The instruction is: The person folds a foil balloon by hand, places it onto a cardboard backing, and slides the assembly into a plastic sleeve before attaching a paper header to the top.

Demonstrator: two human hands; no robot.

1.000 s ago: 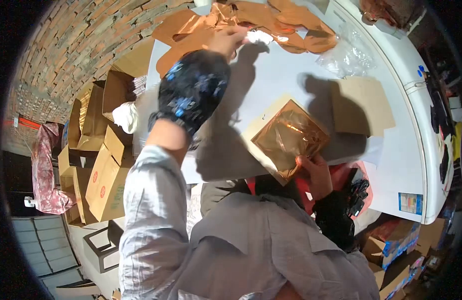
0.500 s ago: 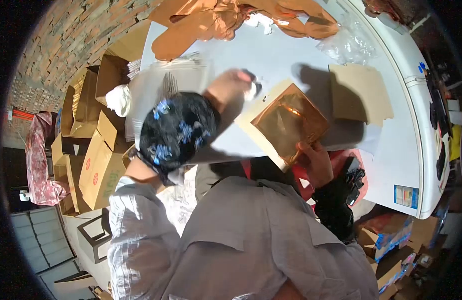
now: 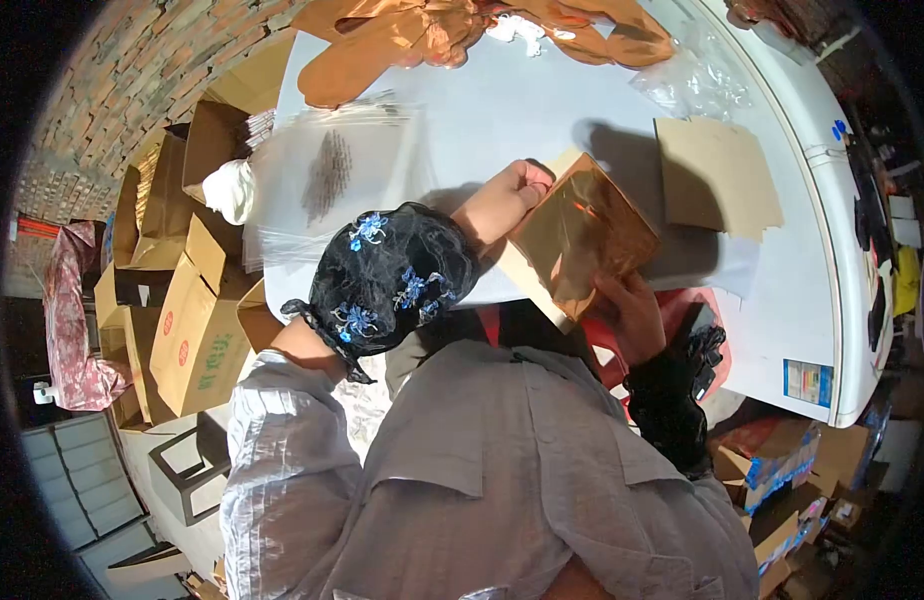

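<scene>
A shiny copper-coloured flat packet [image 3: 587, 235] lies over a beige card [image 3: 525, 273], both tilted at the front of the white table. My right hand [image 3: 632, 315] grips the packet's lower right edge, thumb on top. At its upper left edge is my left hand [image 3: 507, 205], fingers pinched together around something small and dark that I cannot make out. Clear plastic sleeves [image 3: 367, 165] are stacked left of my left hand. To the right, a beige cardboard sheet [image 3: 717, 175] rests on the table, partly in shadow.
Copper-coloured foil pieces [image 3: 392, 50] and a crumpled clear bag [image 3: 697, 80] lie along the far side of the white table [image 3: 482, 110]. A white bundle [image 3: 229, 192] and open cardboard boxes [image 3: 197, 325] stand at the left. More boxes [image 3: 782, 480] are at the lower right.
My left hand has moved right, from beside the card to the packet's upper left edge. My right hand still grips the packet in nearly the same place.
</scene>
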